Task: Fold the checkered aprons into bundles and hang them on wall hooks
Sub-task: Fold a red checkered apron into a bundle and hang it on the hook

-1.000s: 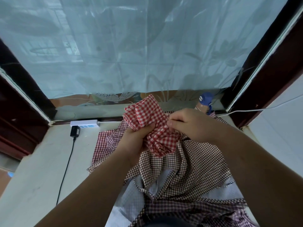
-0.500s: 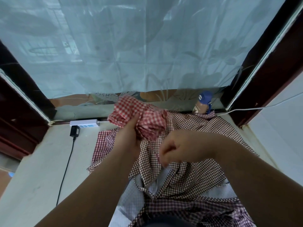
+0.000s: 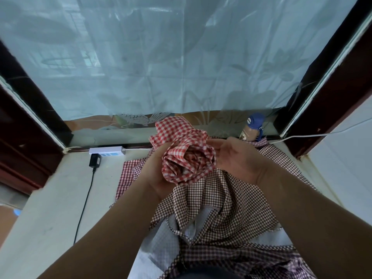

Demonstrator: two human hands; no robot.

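Red-checked cloth, the red apron (image 3: 188, 160), is rolled into a bundle held above the brown apron (image 3: 223, 206) spread on the bench (image 3: 48, 208). Its coiled end faces the camera, and its long axis runs away toward the curtain (image 3: 181, 57). The left hand (image 3: 157, 176) grips it from below. The right hand (image 3: 239, 162) presses its palm to the right side, and I cannot tell whether its hidden fingers curl.

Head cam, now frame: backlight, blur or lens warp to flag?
Head view: soft backlight through the curtain, no harsh glare; wide-angle warp splays the window frame outward; red checkered bundle, left hand and right hand look sharp, no motion smear.
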